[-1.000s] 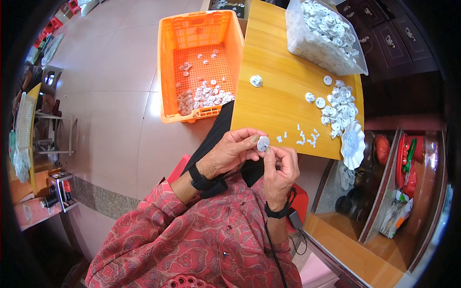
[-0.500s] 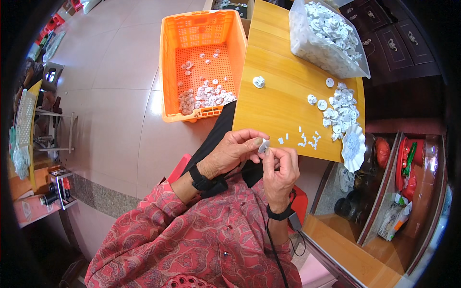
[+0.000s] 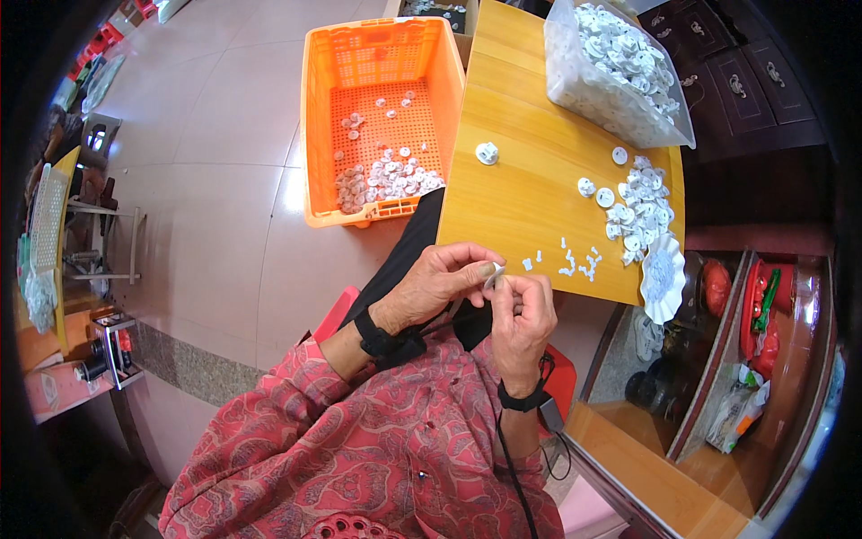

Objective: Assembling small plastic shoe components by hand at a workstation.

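Between my two hands, at the near edge of the yellow table, is a small round white plastic piece, partly hidden by fingers. My left hand pinches it between thumb and fingers. From the other side my right hand closes on it, thumb and forefinger together; whether a smaller part sits in that pinch is hidden. Several tiny white pegs lie on the wood just beyond my right hand. Farther right is a heap of round white plastic pieces, beside a scalloped white dish of tiny pale parts.
An orange crate with scattered white pieces stands on the floor left of the table. A translucent bin full of white parts sits at the table's far right. Open shelves holding bags are at right; a black cable hangs from my right wrist.
The round white piece has tilted between my fingers and now shows more edge-on. Both hands stay in nearly the same place.
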Motion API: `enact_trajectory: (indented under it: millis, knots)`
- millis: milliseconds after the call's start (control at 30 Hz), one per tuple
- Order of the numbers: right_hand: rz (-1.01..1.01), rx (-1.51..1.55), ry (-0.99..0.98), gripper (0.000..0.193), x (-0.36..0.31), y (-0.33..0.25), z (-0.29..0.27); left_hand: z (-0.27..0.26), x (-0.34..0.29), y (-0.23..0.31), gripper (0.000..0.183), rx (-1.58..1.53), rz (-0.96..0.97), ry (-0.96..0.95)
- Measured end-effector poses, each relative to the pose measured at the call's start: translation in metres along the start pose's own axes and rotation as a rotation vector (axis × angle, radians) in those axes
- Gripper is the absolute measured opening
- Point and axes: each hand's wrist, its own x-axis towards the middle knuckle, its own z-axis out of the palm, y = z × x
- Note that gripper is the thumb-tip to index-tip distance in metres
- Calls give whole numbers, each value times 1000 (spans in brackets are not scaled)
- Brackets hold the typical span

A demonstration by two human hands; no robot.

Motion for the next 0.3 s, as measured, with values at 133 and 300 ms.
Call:
enact_trajectory:
  millis: [133,300]
  knots:
    - [18,-19,-20,10,0,0,-1,0,-1,4,24,80,12,2]
    - [41,13,-50,10,-1,-1,-1,-4,0,2,25,85,8,-3]
